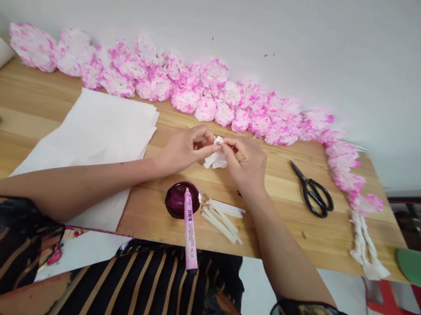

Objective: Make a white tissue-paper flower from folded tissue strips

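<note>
White, gathered piece of thin paper (216, 160) at the middle of the scene, over the light wood-grain counter (274, 168), pinched at its far end between both hands; cannot tell whether resting on the wood or lifted clear of it. Fingers of the left hand (183, 149) narrowed on the paper from the left, thumb and forefinger meeting at its top; fingers of the right hand (250, 165) likewise closed on it from the right, nearly touching the others. Nearer, a round, dark purple glossy dish (175, 201), with a slim pink marker with a dark end (189, 231) slanting from over the dish to past the near edge. Just right of the dish, a loose bunch of thin off-white sticks (222, 219). Farther right, black-handled metal scissors (317, 196), blades pointing far and left. On the left, overlapping white sheets of paper (102, 129), partly beneath the left forearm. Along the far side, a long row of ruffled pink-and-white flowers (184, 100) against a pale grey wall (228, 16), curving nearer at the right and ending by twisted white strips (366, 245).
</note>
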A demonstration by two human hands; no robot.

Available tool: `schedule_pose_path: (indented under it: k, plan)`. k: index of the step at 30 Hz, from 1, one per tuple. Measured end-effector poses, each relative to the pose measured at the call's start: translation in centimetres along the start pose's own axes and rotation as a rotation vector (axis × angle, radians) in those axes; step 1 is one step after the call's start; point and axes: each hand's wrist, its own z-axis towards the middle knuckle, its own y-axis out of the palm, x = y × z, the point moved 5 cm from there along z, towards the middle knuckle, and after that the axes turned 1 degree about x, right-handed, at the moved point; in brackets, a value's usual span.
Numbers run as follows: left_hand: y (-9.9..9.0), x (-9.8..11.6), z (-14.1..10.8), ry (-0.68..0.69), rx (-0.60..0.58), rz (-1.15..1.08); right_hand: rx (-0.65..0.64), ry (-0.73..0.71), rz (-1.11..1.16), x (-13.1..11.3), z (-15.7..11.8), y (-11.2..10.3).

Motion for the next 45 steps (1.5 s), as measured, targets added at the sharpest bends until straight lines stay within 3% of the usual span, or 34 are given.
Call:
schedule_pose_path:
  k: [3, 8, 13, 15, 23, 32, 38, 42, 45]
  plan:
    - [-0.2, -0.3, 0.2, -0.004, 0.038, -0.058, 0.036, 0.088, 0.065, 0.3, -0.1, 0.1]
    - [-0.5, -0.8, 0.5, -0.087, 0.113, -0.229, 0.081, 0.479, 0.511, 2.1, -0.7, 1.1]
    - [-0.5, -0.6, 0.4, -0.122, 0.137, -0.267, 0.06, 0.632, 0.73, 3.0, -0.9, 1.9]
    - [-0.5, -0.6, 0.4, -0.132, 0.133, -0.264, 0.035, 0.615, 0.703, 3.1, -0.7, 1.7]
    - [-1.0, -1.4, 0.7, -0.17, 0.165, -0.236, -0.068, 0.307, 0.374, 1.7, 0.2, -0.8]
    - [-0.4, -0.4, 0.2, 0.01, 0.041, -0.015, -0.082, 0.036, -0.019, 0.8, 0.3, -0.2]
    - [-0.5, 0.3, 0.0, 0.044, 0.077, 0.189, -0.1, 0.039, 0.017, 0.3, 0.0, 0.2]
    - [-0.7, -0.4, 0.5, -0.027, 0.074, 0.078, -0.179, 0.005, 0.169, -0.9, -0.2, 0.3]
    - [-0.8, -1.3, 0.9, -0.082, 0.058, -0.081, -0.125, 0.08, 0.232, -0.7, -0.1, -0.5]
